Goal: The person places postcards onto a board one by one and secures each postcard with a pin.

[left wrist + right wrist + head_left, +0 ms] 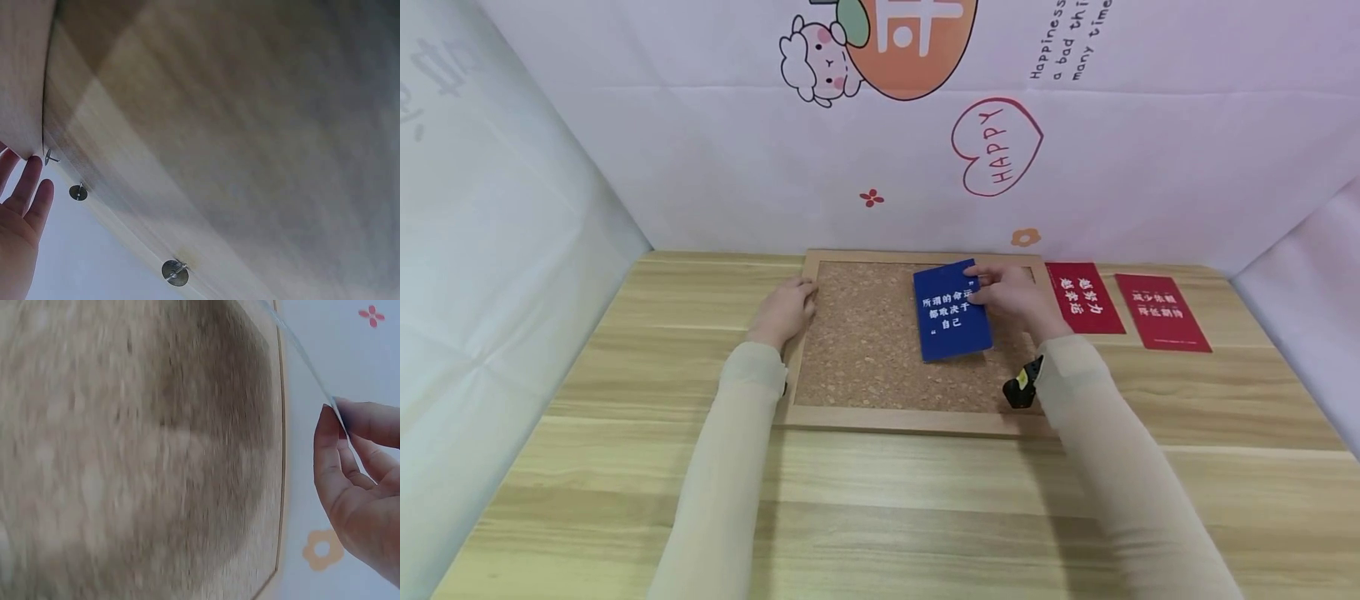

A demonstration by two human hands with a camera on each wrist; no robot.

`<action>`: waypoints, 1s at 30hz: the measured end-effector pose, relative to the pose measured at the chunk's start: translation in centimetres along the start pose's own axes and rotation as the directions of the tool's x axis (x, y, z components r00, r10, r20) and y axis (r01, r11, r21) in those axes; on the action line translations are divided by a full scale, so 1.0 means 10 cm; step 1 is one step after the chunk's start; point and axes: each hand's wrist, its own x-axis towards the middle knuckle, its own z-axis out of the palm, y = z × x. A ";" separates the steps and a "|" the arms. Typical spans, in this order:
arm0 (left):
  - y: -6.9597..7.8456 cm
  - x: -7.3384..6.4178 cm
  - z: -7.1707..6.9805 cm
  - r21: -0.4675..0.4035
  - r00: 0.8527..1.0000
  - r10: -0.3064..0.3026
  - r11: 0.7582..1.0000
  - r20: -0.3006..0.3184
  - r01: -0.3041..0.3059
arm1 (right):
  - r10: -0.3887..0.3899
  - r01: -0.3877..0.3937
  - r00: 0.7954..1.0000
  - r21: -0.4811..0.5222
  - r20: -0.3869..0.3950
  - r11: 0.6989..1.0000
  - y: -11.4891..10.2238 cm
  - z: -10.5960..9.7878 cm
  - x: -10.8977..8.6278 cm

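A framed cork board (865,333) lies on the wooden table. Over its right half my right hand (1015,293) holds a blue card (953,321) with white Chinese writing, pinching it at the upper right edge. The right wrist view shows the card (306,359) edge-on between thumb and fingers of that hand (359,481), apart from the cork below. My left hand (786,310) rests at the board's left frame strip. In the left wrist view its fingers (26,181) are fairly straight, touching the frame (24,75). Nearby on the table are three metal thumbtacks (78,192).
Two red cards with white writing lie right of the board, a nearer one (1084,297) beside the frame and another (1162,312) farther right. A white printed cloth (737,167) stands behind the table. A black wrist device (1021,385) hangs at my right cuff.
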 end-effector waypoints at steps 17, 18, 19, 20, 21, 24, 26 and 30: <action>0.00 0.01 0.00 0.001 1.000 -0.003 1.000 0.010 0.003 | -0.010 0.009 1.000 0.106 0.007 0.994 -0.27 0.56 0.12; 0.00 0.01 0.00 0.001 1.000 -0.003 1.000 0.010 0.003 | -0.003 0.001 1.000 0.125 0.010 0.992 -0.28 0.58 0.12; 0.00 0.01 0.00 0.001 1.000 -0.003 1.000 0.010 0.003 | 0.001 -0.003 1.000 0.138 0.012 0.990 -0.29 0.61 0.12; 0.00 0.01 0.00 0.000 1.000 -0.003 1.000 0.010 0.003 | 0.005 -0.007 1.000 0.153 0.016 0.988 -0.29 0.64 0.13; 0.00 0.01 0.00 -0.003 1.000 -0.003 1.000 0.010 0.003 | 0.008 -0.011 1.000 0.161 0.022 0.987 -0.30 0.67 0.13; 0.00 0.01 -0.01 -0.008 1.000 -0.004 1.000 0.014 0.004 | 0.001 -0.009 0.999 0.163 0.050 0.987 -0.31 0.74 0.15; 0.00 0.01 -0.01 -0.011 1.000 -0.005 1.000 0.019 0.005 | -0.014 0.003 0.997 0.143 0.076 0.990 -0.33 0.78 0.16; -0.02 0.02 0.00 -0.014 1.000 -0.001 1.000 0.025 0.002 | -0.043 0.034 0.992 0.078 0.121 0.996 -0.35 0.84 0.17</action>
